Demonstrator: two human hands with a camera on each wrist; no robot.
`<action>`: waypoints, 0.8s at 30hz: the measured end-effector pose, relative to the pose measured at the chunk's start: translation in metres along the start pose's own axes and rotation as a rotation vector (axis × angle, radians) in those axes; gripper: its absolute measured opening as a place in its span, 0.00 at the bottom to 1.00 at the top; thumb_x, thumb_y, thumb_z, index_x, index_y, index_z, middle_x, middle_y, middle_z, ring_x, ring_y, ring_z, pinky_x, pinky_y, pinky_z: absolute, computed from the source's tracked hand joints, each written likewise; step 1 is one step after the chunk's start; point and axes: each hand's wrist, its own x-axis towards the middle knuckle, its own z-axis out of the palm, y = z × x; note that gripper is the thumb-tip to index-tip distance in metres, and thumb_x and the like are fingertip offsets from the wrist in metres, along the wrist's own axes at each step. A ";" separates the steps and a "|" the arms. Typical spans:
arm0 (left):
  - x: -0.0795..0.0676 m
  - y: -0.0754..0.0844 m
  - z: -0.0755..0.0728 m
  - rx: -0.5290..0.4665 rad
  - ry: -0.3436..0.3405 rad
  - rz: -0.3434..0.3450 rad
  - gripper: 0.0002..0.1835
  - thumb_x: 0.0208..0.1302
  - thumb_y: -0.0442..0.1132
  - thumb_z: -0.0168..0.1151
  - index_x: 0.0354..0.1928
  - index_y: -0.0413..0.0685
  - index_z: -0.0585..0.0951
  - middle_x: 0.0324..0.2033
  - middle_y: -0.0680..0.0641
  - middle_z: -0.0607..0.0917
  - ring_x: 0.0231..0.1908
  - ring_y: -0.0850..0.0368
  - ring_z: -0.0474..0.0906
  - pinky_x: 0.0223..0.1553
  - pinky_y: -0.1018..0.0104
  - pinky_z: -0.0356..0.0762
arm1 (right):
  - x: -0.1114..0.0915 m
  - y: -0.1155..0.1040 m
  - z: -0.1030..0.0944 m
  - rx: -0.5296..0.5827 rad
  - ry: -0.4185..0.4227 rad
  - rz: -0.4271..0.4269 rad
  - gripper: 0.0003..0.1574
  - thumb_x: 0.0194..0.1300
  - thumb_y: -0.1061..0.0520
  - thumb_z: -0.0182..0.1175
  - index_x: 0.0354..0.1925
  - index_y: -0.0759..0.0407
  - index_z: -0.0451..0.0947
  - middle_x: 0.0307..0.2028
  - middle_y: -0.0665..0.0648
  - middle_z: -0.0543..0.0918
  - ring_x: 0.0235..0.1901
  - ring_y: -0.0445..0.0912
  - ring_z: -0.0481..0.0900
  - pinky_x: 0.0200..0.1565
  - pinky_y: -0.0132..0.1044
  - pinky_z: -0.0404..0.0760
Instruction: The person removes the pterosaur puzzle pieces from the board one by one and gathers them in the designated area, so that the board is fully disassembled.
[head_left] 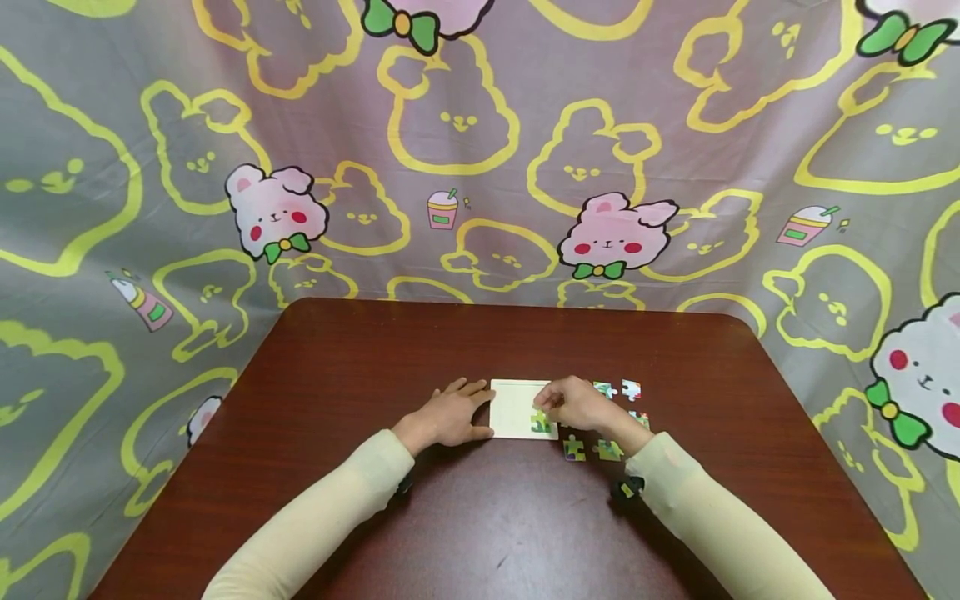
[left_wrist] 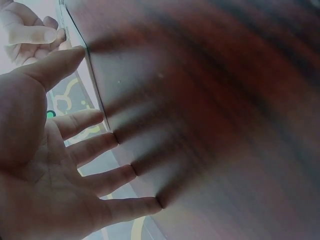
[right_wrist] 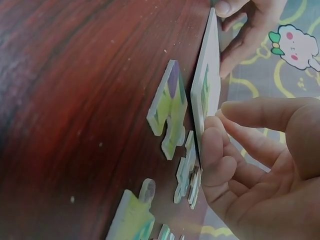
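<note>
A cream puzzle board (head_left: 513, 408) lies flat on the table in the head view. At its left side my left hand (head_left: 450, 415) rests with fingers spread, thumb and index fingertip at the board's edge. Over its right half my right hand (head_left: 576, 402) has curled fingers, thumb and index fingertips pinched together at a small yellow-green puzzle piece, mostly hidden by the fingers. A green puzzle piece (head_left: 541, 425) lies in the board's lower right corner. In the right wrist view the right hand (right_wrist: 265, 150) is close against the board (right_wrist: 199, 95).
Loose puzzle pieces lie right of the board, among them a purple-cornered piece (head_left: 574, 447), a green one (head_left: 609, 450) and a red-and-white one (head_left: 631, 389). The right forearm covers some of them. A patterned curtain (head_left: 480, 167) surrounds the brown table (head_left: 420, 342).
</note>
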 end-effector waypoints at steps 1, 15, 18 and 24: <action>0.000 0.000 0.000 0.001 0.000 -0.001 0.38 0.68 0.62 0.58 0.76 0.59 0.62 0.78 0.49 0.58 0.78 0.39 0.50 0.68 0.31 0.61 | 0.000 0.000 0.000 0.001 -0.003 0.002 0.11 0.59 0.67 0.64 0.41 0.59 0.86 0.33 0.53 0.87 0.33 0.40 0.81 0.34 0.33 0.78; 0.001 0.001 -0.002 0.010 -0.012 -0.011 0.38 0.68 0.62 0.58 0.76 0.60 0.62 0.78 0.50 0.57 0.78 0.39 0.50 0.68 0.32 0.60 | -0.003 -0.003 -0.001 0.050 -0.010 0.027 0.12 0.60 0.67 0.63 0.40 0.56 0.88 0.32 0.52 0.86 0.29 0.42 0.75 0.28 0.34 0.73; 0.001 0.000 -0.002 0.014 -0.013 -0.013 0.39 0.68 0.62 0.58 0.77 0.61 0.61 0.78 0.50 0.57 0.78 0.40 0.50 0.68 0.32 0.60 | -0.003 -0.002 -0.001 0.027 -0.005 -0.012 0.13 0.60 0.68 0.63 0.40 0.56 0.88 0.33 0.53 0.86 0.30 0.42 0.77 0.30 0.35 0.75; 0.001 0.000 0.000 0.017 -0.012 -0.014 0.39 0.68 0.62 0.58 0.77 0.61 0.61 0.78 0.50 0.57 0.78 0.40 0.50 0.68 0.32 0.60 | -0.003 0.000 -0.001 0.024 0.003 -0.039 0.12 0.60 0.67 0.64 0.40 0.55 0.88 0.30 0.52 0.86 0.30 0.42 0.77 0.30 0.34 0.75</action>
